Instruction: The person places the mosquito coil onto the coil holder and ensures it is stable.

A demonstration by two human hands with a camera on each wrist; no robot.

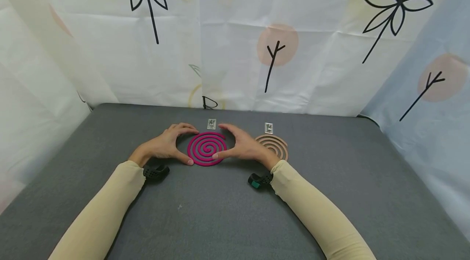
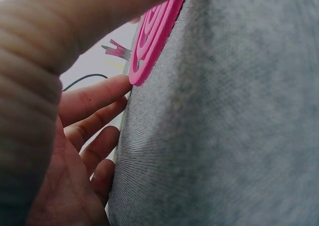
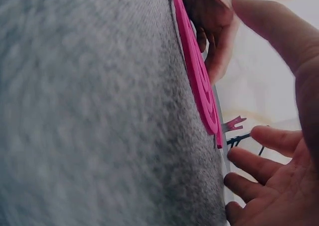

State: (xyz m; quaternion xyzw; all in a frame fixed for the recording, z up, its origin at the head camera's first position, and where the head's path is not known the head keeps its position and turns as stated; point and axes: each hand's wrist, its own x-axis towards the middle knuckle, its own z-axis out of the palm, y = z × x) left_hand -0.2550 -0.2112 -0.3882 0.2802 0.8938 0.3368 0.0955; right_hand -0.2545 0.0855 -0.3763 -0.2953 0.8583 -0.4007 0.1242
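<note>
The surface [image 1: 205,215] is covered in rough, matt cloth; a smooth, matt finish is shown by the pink coil [image 1: 207,150].

Both hands are around a pink spiral [image 1: 207,150] lying flat on the gray table [image 1: 205,219]: left hand [image 1: 164,143] curved along its left edge, right hand [image 1: 245,145] on the other side, thumb over the lower right rim. There's a tan spiral [image 1: 272,145] partly hidden behind the right wrist, and a little silver piece [image 1: 211,124] just past each spiral. Cream sleeves [image 1: 99,211], black wrist straps [image 1: 156,172], plus a white cloth [image 1: 227,39] with leafy prints out back.
</note>
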